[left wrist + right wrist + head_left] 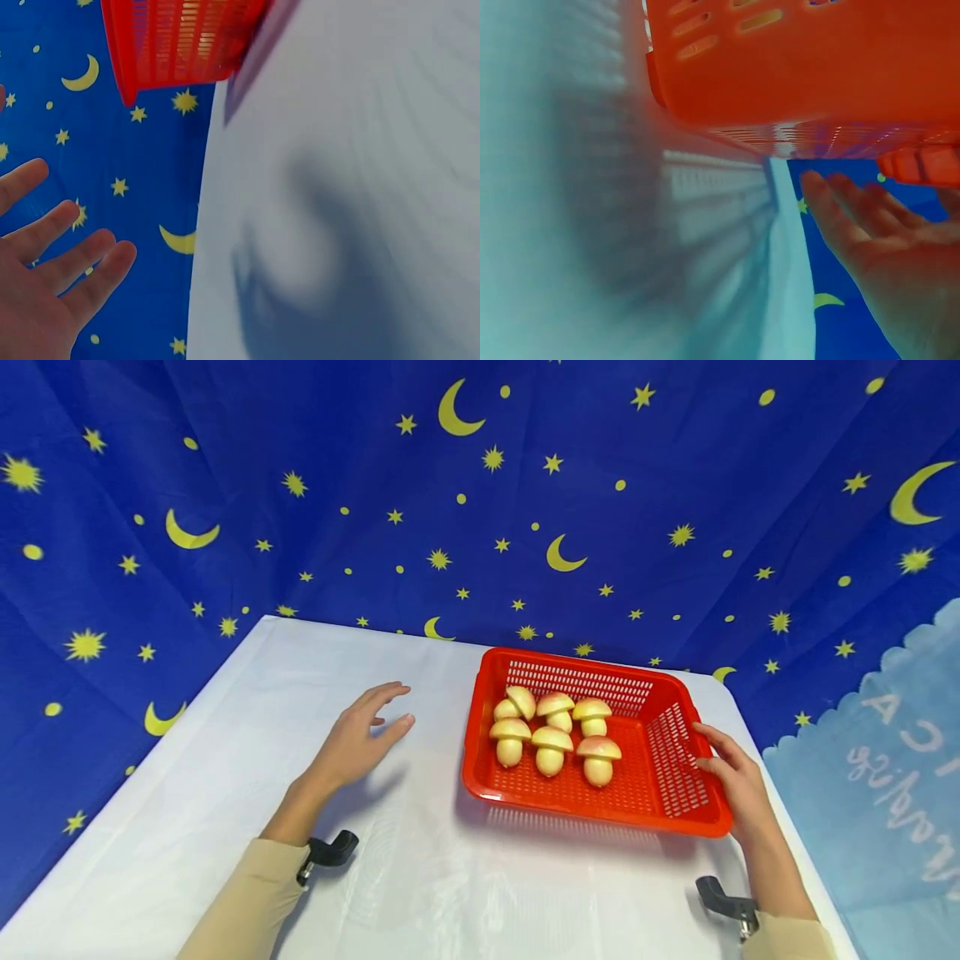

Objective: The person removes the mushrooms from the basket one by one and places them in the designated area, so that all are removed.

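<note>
A red plastic basket (577,806) with slotted walls sits on the right part of the white table. In it, toward the left, several pale yellow mushroom-shaped pieces (597,762) form two rows, some with pinkish caps. My right hand (742,785) is at the basket's right rim, thumb and forefinger reaching over it. In the right wrist view its other fingers (840,217) extend loosely beside the outer wall; the rim hides part of the hand. My left hand (360,739) hovers over the table left of the basket, fingers spread, touching nothing.
The white table (405,893) runs to a blue cloth backdrop (337,460) with yellow moons and stars. Light-blue lettered fabric (885,777) hangs beyond the table's right edge. Black wrist mounts (330,849) sit at both cuffs.
</note>
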`<state>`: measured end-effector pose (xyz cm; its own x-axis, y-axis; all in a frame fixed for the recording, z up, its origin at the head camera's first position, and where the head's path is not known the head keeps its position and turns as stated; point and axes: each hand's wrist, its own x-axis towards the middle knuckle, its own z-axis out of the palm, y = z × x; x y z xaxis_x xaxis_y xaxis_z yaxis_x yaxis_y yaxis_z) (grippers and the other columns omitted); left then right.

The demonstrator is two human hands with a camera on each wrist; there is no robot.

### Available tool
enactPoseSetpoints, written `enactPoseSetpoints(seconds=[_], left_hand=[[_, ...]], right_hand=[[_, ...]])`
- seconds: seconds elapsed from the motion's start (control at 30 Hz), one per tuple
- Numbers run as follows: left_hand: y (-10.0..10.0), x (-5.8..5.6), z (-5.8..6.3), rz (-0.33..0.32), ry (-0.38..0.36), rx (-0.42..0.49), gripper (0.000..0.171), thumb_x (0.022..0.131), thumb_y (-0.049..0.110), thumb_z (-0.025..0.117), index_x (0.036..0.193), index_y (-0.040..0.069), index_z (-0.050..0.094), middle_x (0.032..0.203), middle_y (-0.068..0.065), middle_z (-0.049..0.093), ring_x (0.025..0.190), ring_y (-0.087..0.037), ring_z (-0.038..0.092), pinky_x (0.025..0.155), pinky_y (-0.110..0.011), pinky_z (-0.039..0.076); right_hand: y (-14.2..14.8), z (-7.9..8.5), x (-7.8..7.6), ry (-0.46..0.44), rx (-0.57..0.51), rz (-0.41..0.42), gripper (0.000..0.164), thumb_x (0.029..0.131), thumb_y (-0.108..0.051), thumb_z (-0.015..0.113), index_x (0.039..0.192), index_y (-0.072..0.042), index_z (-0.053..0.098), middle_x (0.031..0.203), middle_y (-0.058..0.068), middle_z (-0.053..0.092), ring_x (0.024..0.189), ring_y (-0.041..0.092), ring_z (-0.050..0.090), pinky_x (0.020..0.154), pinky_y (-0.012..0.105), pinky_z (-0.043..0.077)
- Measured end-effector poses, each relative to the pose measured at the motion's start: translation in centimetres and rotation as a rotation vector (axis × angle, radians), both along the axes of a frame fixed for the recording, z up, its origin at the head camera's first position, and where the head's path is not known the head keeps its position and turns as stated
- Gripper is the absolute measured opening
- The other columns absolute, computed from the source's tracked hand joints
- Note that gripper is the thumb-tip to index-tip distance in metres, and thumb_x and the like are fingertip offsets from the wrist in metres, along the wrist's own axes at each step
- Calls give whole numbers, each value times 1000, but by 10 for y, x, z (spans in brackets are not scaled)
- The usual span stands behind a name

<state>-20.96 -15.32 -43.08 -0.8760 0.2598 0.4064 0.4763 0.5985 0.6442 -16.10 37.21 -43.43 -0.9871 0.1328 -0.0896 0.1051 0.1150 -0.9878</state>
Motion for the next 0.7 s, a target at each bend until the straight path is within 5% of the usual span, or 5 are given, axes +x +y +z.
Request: enactPoseSetpoints(seconds=[0.37,0.7], left_hand=[[24,-9,10,-40,-34,26,47,83,51,52,127,35,44,126,15,44,105,-10,49,75,-34,47],[51,-19,29,-72,-37,-57,52,81,53,53,128,33,44,123,16,45,100,-5,49,75,-31,47]], right_hand=[[4,-11,0,-27,-128,97,51,94,-14,39,139,-33,28,138,7,23,99,16,53,74,37,48],[6,-14,0,-31,-197,106,52,94,-14,38,140,-35,25,141,4,19,106,19,49,78,39,45]])
